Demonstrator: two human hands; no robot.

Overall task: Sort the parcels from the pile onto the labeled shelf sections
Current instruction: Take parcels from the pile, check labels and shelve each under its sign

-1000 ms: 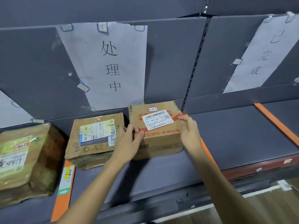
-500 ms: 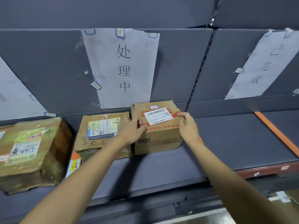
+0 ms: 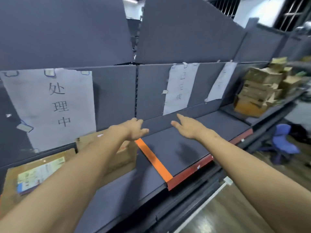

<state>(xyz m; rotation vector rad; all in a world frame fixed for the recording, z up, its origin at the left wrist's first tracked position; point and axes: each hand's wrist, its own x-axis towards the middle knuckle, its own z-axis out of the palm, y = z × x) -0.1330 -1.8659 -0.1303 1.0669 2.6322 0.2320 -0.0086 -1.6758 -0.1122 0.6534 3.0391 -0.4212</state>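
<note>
Two brown cardboard parcels stand on the grey shelf point(image 3: 176, 148) below the paper sign 处理中 point(image 3: 50, 105). The right parcel point(image 3: 124, 157) is mostly hidden behind my left forearm. The left parcel point(image 3: 32, 175) shows a pale shipping label. My left hand point(image 3: 137, 129) hovers empty above the orange divider strip point(image 3: 154, 162), fingers relaxed. My right hand point(image 3: 186, 126) is stretched out flat over the neighbouring bare section, holding nothing. A pile of cardboard parcels point(image 3: 262, 88) sits at the shelf's far right end.
Two more paper signs point(image 3: 180, 88) hang on the back panel to the right. A blue chair point(image 3: 284, 143) stands on the wooden floor beside the shelf. The shelf has a red front edge point(image 3: 193, 174).
Both hands have let go of the right parcel and lifted off it to the right. The view has swung right, bringing the parcel pile and chair into sight.
</note>
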